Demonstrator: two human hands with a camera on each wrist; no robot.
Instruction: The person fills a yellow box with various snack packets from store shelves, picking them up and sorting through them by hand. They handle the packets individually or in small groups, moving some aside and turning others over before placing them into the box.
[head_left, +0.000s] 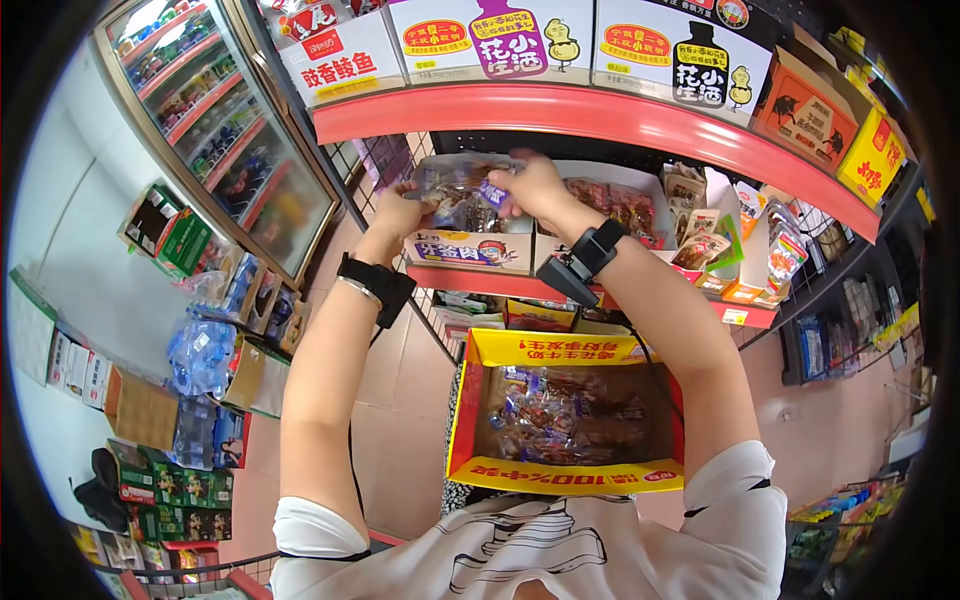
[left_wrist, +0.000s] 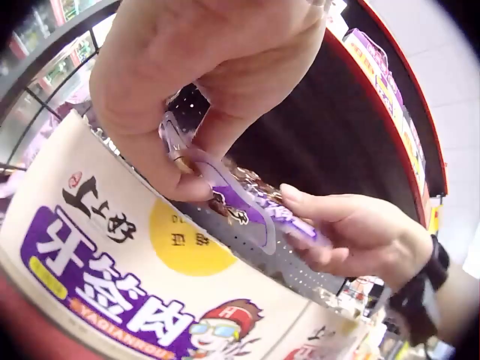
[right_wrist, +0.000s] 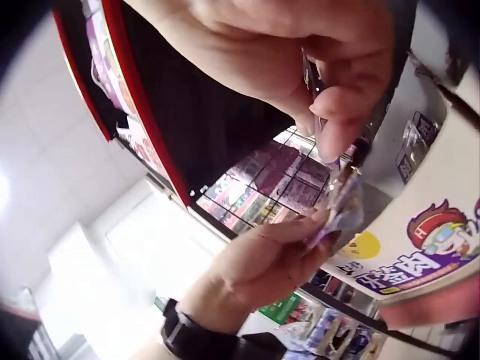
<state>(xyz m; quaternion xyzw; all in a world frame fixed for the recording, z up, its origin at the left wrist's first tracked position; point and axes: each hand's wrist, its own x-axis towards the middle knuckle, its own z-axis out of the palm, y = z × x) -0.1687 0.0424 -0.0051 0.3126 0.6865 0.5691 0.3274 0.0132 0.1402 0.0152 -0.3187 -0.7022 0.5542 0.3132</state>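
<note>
Both hands are over a white open display box (head_left: 475,252) with purple lettering on a shelf. My left hand (head_left: 400,212) pinches a clear snack packet (left_wrist: 247,217) with a purple label between thumb and fingers. My right hand (head_left: 537,188) pinches another purple-labelled packet (head_left: 495,192), close beside the first. Brown pieces show through the clear plastic. More packets (head_left: 455,175) lie between the hands at the box. The right wrist view shows the left hand (right_wrist: 259,262) below the right hand's thumb. A yellow and red carton (head_left: 465,400) in front of my body holds several similar packets (head_left: 560,410).
A red-edged shelf (head_left: 590,110) with white cartons runs above the hands. To the right stand a box of red packets (head_left: 625,205) and boxes of mixed snacks (head_left: 720,230). A glass-door fridge (head_left: 225,110) and bottled water packs (head_left: 203,355) are at the left.
</note>
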